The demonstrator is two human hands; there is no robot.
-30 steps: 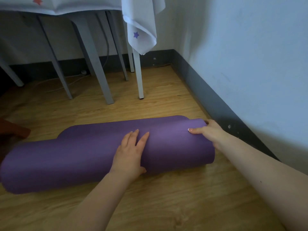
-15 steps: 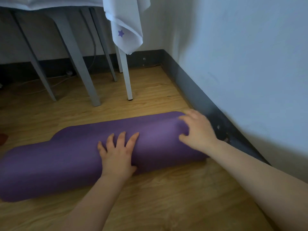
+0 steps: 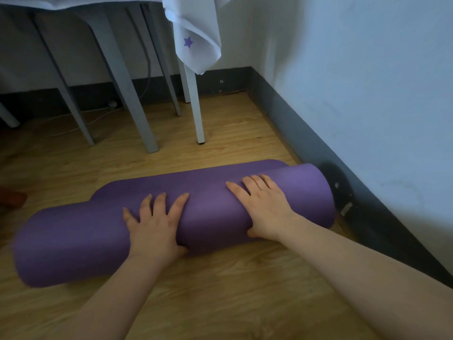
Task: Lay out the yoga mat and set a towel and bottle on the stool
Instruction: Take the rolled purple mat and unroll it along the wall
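We kneel over the mat (image 3: 215, 192), purple, a fat roll lying crosswise on the wood floor (image 3: 220, 290). It looks unevenly wound: the left half sits nearer us, the right half steps back, its end close to the dark baseboard (image 3: 306, 143).

Our left hand (image 3: 157, 227) lies flat on the roll near its middle, fingers spread wide, thumb at the near underside. Our right hand (image 3: 264, 207) lies flat on the right half, fingers straight and close together. Neither hand closes round anything; both press on top.

Beyond the roll: grey table legs (image 3: 127, 89), a white cloth (image 3: 196, 33) with a purple star hanging down, a cable along the wall.

Progress, as we judge it: early. The mat is down on the floor, with no flat stretch showing, so the unrolling is not yet begun or barely so. Towel, bottle and stool are not in view; a reddish shape at the left edge is too cut off to name. Left to do: roll the mat out flat, then fetch and place both items.
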